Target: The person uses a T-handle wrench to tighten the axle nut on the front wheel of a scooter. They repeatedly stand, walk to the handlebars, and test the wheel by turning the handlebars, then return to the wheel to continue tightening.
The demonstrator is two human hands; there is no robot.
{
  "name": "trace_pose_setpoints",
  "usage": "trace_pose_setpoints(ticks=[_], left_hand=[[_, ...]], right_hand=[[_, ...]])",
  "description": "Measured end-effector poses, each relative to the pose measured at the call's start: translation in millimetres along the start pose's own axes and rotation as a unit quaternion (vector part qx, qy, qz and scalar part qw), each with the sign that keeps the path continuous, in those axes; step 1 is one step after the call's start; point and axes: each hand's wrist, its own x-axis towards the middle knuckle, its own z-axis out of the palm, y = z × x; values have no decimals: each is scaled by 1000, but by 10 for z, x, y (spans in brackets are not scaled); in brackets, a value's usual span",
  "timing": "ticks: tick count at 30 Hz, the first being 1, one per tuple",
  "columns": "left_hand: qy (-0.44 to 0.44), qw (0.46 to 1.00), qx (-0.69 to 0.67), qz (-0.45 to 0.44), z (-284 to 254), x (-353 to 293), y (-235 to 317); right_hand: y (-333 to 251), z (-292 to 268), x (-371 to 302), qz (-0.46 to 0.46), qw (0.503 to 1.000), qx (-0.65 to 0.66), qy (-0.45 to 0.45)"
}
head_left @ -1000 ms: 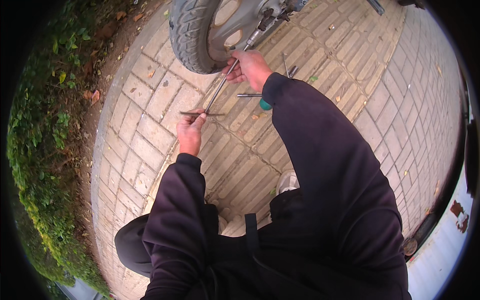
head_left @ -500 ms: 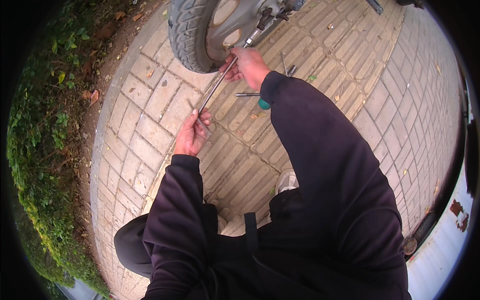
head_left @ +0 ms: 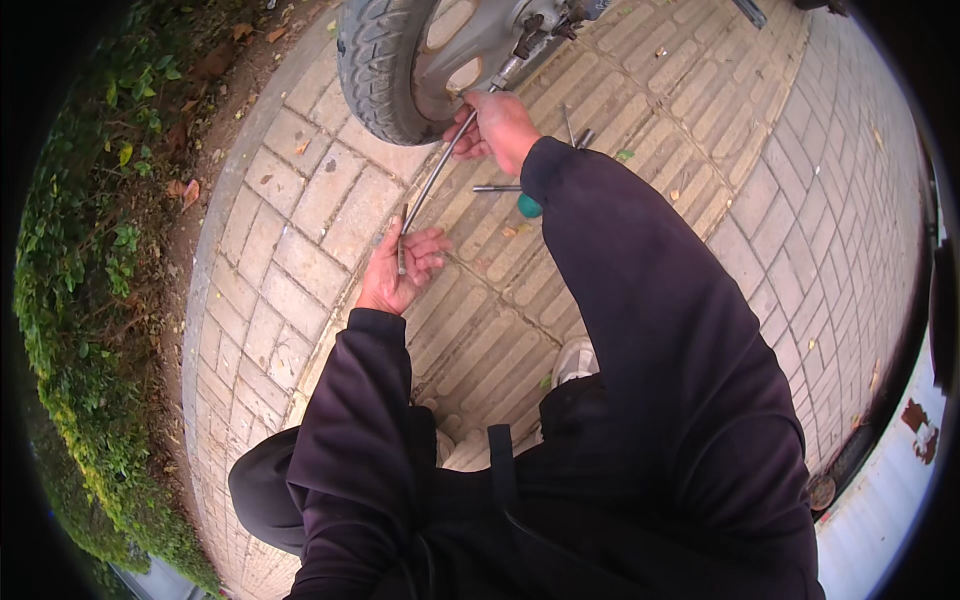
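Observation:
A long T-handle socket wrench (head_left: 432, 182) slants from low left up to the hub area (head_left: 535, 40) of a wheel with a black treaded tyre (head_left: 372, 75). Close to the wheel, my right hand (head_left: 507, 130) is closed round the shaft with bent fingers. At the lower end, the wrench's crossbar lies against the palm of my left hand (head_left: 388, 283), whose fingers are stretched out and spread. Where the far tip meets the hub, I cannot make out how it is seated.
By my right sleeve, a green round-ended object (head_left: 529, 206), a metal rod (head_left: 495, 188) and a short metal tool (head_left: 585, 138) lie on the ribbed paving. A hedge (head_left: 70, 370) runs along the left behind a curb (head_left: 203, 280). My shoe (head_left: 574, 360) is below.
The fingers of my left hand have uncurled from the wrench handle and spread. Its crossbar has turned to a more upright angle. My right hand stays at nearly the same spot on the shaft.

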Motion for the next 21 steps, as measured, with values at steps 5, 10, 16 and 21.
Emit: trace_pose_setpoints(ticks=[5, 10, 16, 21], left_hand=[[210, 880, 291, 312, 45, 118, -66], [331, 831, 297, 334, 26, 103, -153], [52, 997, -52, 34, -72, -32, 87], [221, 874, 255, 350, -16, 123, -75]], right_hand=[[-22, 7, 4, -2, 999, 43, 0], [-35, -8, 7, -1, 1000, -3, 5], [-39, -3, -14, 5, 1000, -5, 10], [-36, 14, 13, -10, 999, 45, 22]])
